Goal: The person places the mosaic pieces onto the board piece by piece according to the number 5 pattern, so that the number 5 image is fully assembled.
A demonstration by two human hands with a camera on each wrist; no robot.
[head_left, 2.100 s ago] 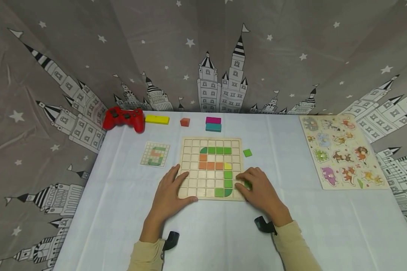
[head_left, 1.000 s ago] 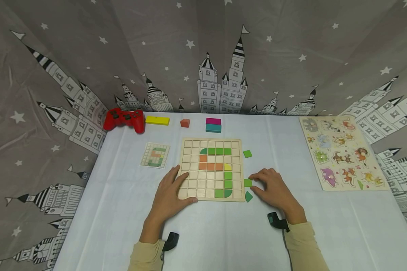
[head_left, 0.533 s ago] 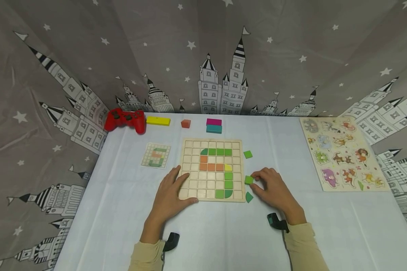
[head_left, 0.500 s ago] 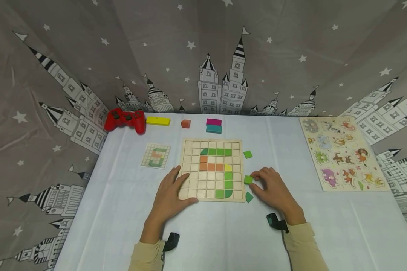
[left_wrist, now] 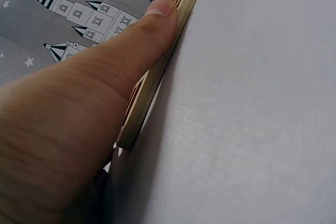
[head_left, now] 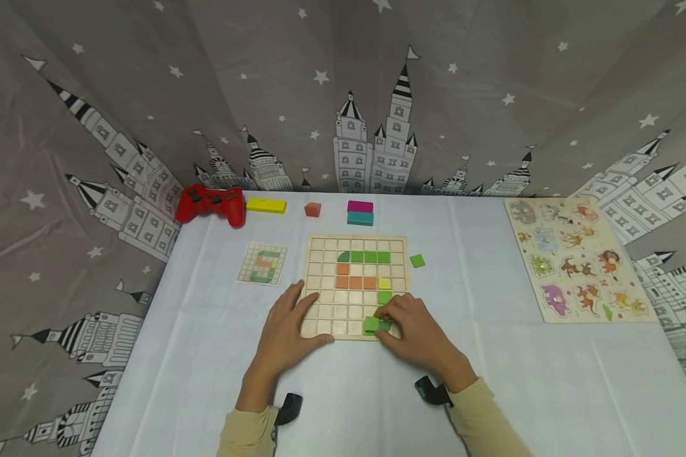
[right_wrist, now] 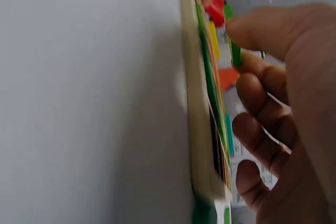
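Observation:
A wooden grid board (head_left: 349,309) lies mid-table, with green, orange and yellow tiles set in some cells. My left hand (head_left: 288,324) rests on its lower left corner, fingers spread on the left side and thumb along the front edge; the left wrist view shows that thumb (left_wrist: 152,27) against the rim. Between thumb and index finger my right hand (head_left: 414,330) pinches a green square tile (head_left: 370,325), tilted above the front row in the right wrist view. A loose green tile (head_left: 417,261) lies off the board's right edge.
A small pattern card (head_left: 262,263) lies left of the board. Along the back are a red game controller (head_left: 211,204), a yellow block (head_left: 265,205), an orange block (head_left: 312,209), and magenta and teal blocks (head_left: 360,219). An animal puzzle board (head_left: 577,260) lies right.
My right hand has picked up the green square tile beside the board and carried it left over the front row. The dark green curved tile there is now covered in the head view. My left hand stays put.

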